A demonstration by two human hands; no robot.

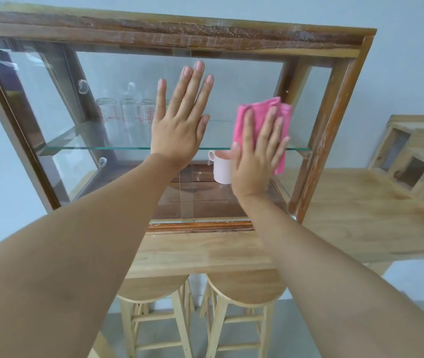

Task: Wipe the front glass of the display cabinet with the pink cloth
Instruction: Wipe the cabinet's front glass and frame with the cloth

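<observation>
A wooden display cabinet (169, 29) with a front glass (118, 81) stands on a wooden counter. My left hand (182, 117) lies flat on the middle of the glass, fingers spread and pointing up, holding nothing. To its right, my right hand (256, 161) presses a folded pink cloth (260, 115) flat against the right part of the glass. The cloth sticks out above and to the right of my fingers. Inside the cabinet, several clear glasses (128, 112) stand on a glass shelf (89, 148), and a pale pink mug (221, 169) sits on the cabinet floor behind my right hand.
The light wooden counter (348, 210) extends to the right of the cabinet. A small wooden rack with square openings (412, 164) stands on its far right. Two wooden stools (154, 288) (247, 288) are tucked under the counter's front edge. A pale wall is behind.
</observation>
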